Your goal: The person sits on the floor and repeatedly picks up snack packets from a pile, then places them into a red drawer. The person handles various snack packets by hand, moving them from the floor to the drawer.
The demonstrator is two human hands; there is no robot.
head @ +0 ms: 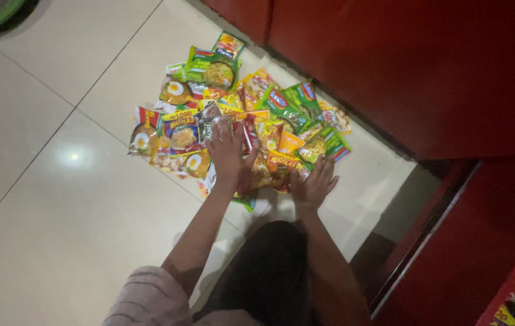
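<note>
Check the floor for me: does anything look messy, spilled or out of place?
Yes. The instant noodle packets lie in a loose, overlapping heap on the tiled floor beside the red cabinet, facing every direction. The left hand and right hand rest flat on them. No packet looks torn.

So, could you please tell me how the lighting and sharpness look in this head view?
Head view: dim and warm, a glare spot on the floor tile; the noodle packets are soft, both the left hand and right hand slightly blurred; the red cabinet falls into shadow.
</note>
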